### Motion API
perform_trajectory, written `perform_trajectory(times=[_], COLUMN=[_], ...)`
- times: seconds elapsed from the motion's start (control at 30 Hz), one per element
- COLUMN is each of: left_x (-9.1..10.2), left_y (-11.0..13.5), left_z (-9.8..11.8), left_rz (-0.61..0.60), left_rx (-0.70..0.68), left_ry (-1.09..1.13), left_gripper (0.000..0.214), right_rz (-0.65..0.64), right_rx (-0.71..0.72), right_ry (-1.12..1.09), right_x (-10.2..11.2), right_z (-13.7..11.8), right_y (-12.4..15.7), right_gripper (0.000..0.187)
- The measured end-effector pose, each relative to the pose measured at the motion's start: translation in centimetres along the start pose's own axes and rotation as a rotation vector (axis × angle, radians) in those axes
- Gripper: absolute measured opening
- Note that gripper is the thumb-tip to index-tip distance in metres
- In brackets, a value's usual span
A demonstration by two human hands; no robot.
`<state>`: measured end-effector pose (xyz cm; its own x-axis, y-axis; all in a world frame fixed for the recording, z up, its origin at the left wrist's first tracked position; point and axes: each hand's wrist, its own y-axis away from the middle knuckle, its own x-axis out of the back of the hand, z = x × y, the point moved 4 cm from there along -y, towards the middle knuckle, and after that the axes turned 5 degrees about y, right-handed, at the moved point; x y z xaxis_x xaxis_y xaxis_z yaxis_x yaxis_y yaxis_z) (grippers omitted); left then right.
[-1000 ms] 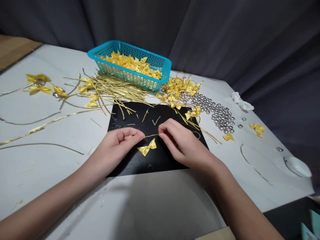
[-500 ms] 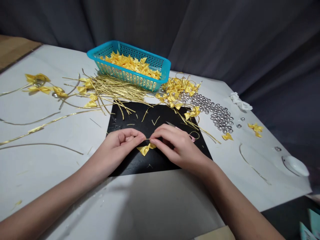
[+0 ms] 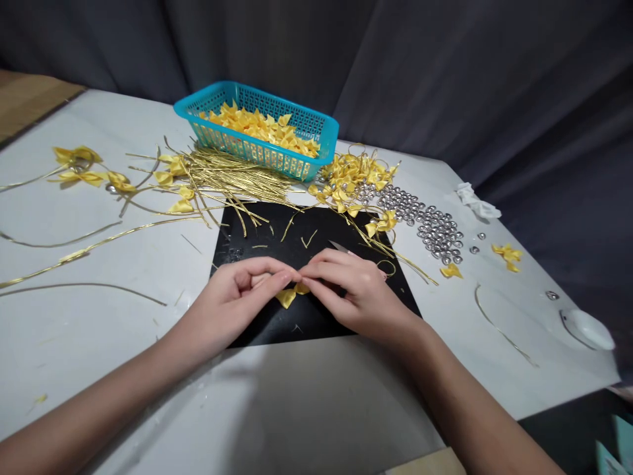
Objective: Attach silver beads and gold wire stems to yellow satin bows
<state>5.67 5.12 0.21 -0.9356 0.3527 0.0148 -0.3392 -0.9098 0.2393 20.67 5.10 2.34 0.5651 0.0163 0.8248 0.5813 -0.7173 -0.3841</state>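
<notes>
**White surface (image 3: 321, 396) strewn with craft parts**

A black mat (image 3: 257, 231) lies under the fingers (image 3: 281, 269). Beyond them sit a blue basket (image 3: 247, 149) and a heap of gold wires (image 3: 222, 175). Silver beads (image 3: 435, 231) spread to their right, loose yellow bows (image 3: 79, 165) lie far left, and a white dish (image 3: 588, 328) far right.

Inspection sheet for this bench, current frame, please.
Surface: white table with a black mat on it.
Job's things: yellow bow on the mat, partly under the fingertips.
Clutter: blue basket of bows, gold wires, silver beads, loose bows, white dish.
Grippers: left hand and right hand pinched together at the bow.
Cables: nothing seen.
Surroundings: dark curtain behind the table.
</notes>
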Motion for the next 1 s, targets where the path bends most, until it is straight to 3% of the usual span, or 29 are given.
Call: perform_trajectory(times=[0.13,0.37,0.67,0.83,1.0], left_x=[0.6,0.51,0.6,0.43,0.39], left_y=[-0.29,-0.37,-0.23,-0.32,-0.21], left_z=[-0.41,-0.47,-0.85,-0.91,-0.83], left_rz=[0.084,0.107,0.104,0.071,0.065], left_rx=[0.027,0.04,0.062,0.025,0.011], left_ry=[0.026,0.058,-0.085,-0.151,-0.185], left_gripper=[0.025,0.025,0.029,0.025,0.022], right_rz=[0.024,0.159,0.006,-0.014,0.02], right_rx=[0.003,0.075,0.046,0.011,-0.097], right_ry=[0.036,0.123,0.253,0.167,-0.079], right_x=[-0.14,0.34,-0.22,-0.46,-0.55], right_z=[-0.13,-0.56,-0.73,-0.75,-0.63], right_y=[0.07,0.33,0.39,0.22,-0.09], right_gripper=[0.014,0.013,0.022,0.02,0.012])
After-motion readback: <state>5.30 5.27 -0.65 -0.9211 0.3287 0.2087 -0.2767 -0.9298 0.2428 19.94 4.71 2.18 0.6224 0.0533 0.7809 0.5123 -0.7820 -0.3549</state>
